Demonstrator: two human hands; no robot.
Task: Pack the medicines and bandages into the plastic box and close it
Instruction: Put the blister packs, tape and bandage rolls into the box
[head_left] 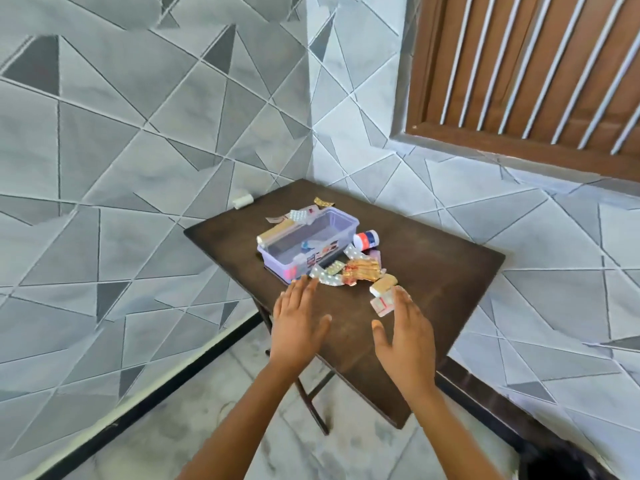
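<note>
Both forearms bare, extending fwd from bottom of frame, roughly parallel, converging slightly. Left hand (300,318): palm down, fingers straight & close together, pointing fwd/up-right, thumb splayed inward to right. Holding nothing. Right hand (408,336): palm down, slightly rolled inward, fingers together pointing fwd, thumb splayed inward to left. Also holding nothing. Hands apart, thumbs facing each other w/ clear gap between. Wrists straight, in line w/ forearms. Contact w/ surface below: can't tell.
</note>
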